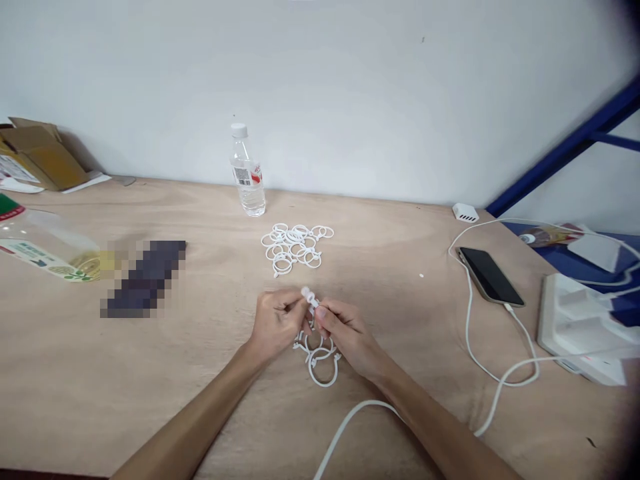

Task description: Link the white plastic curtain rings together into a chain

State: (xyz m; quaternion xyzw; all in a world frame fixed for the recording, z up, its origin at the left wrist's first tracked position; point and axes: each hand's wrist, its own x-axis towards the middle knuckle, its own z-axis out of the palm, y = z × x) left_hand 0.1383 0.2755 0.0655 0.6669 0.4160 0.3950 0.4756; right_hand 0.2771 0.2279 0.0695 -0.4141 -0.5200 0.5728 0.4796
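Observation:
Both hands meet over the middle of the table, pinching a small white plastic ring point(311, 298) with clasp-like ends. My left hand point(274, 321) has its thumb and fingers closed at the ring's left side. From the right, my right hand point(350, 331) grips it between thumb and forefinger. Fingers cover much of the ring, so whether it is fastened cannot be made out. Right below the hands lie several similar white rings point(323, 385), at least one with a gap between its knobbed ends. Beyond the hands sits a loose pile of white rings point(290, 238).
A water bottle point(249, 183) stands behind the pile. To the left are a large clear jug point(45, 247), a pixelated dark object point(145, 283) and a cardboard box point(45, 153). A phone point(490, 277), white cable point(469, 320) and power strip point(565, 320) lie right.

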